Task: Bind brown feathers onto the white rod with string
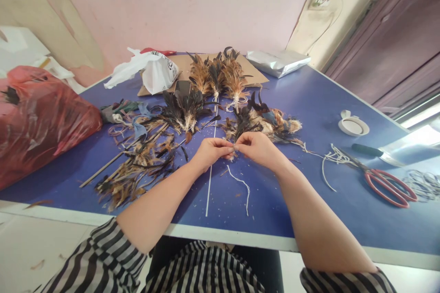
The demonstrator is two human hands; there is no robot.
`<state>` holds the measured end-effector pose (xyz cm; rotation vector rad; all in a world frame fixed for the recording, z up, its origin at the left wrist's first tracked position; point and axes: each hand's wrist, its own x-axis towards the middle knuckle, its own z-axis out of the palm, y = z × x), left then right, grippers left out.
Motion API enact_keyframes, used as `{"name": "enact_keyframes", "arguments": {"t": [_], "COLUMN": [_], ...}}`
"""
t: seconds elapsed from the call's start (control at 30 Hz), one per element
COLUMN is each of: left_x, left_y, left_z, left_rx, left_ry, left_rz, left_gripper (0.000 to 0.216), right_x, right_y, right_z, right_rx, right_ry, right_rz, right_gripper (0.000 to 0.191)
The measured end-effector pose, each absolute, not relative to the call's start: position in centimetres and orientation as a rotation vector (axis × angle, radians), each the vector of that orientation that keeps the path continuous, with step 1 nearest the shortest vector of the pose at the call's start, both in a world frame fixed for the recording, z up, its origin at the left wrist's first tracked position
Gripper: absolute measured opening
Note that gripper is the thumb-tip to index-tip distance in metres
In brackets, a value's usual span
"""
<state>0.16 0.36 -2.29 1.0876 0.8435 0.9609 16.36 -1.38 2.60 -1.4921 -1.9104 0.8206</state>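
Note:
My left hand [216, 152] and my right hand [254, 147] meet over the middle of the table, both closed in a pinch. Their fingertips touch around something small and pale that I cannot make out. Dark feathers [245, 121] fan out just behind my right fingers; whether their base is in my grip is hidden. A loose white string [242, 182] lies below my hands. Left of them is a black feather bundle [185, 110] with a pale base. Brown feather bundles [235, 80] bound with white string lie farther back. A mixed feather heap [275, 121] lies right of my hands.
Loose feathers and sticks [137, 169] spread at left, beside a red plastic bag [51, 119]. Red-handled scissors [388, 185], a knife [374, 152] and a tape roll [354, 124] lie at right. Cardboard [256, 71], a white bag [160, 73] and a silver packet [278, 62] lie at the back.

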Motion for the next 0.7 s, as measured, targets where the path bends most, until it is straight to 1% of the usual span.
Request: {"name": "enact_keyframes", "arguments": {"t": [0.1, 0.33, 0.43, 0.57, 0.7], "left_x": [0.3, 0.1, -0.2, -0.5, -0.4], "left_y": [0.2, 0.3, 0.5, 0.5, 0.4], "left_z": [-2.0, -2.1, -2.0, -1.6, -1.1], "left_rx": [1.106, 1.241, 1.298, 1.358, 1.398], "left_ry": [0.867, 0.89, 0.895, 0.901, 0.893], "left_rz": [0.97, 0.979, 0.978, 0.945, 0.918], "left_gripper": [0.027, 0.024, 0.025, 0.025, 0.024], "right_x": [16.1, 15.2, 15.3, 16.3, 16.8], "right_y": [-1.4, -1.5, -1.4, -0.8, -0.5], "right_z": [2.5, 2.3, 2.4, 2.2, 2.1], "right_rx": [-1.435, -1.411, -1.372, -1.253, -1.232], "right_ry": [-1.926, -1.837, -1.717, -1.576, -1.622], "right_rz": [0.751, 0.785, 0.978, 1.24, 1.349], "right_gripper": [0.013, 0.011, 0.014, 0.027, 0.027]}}
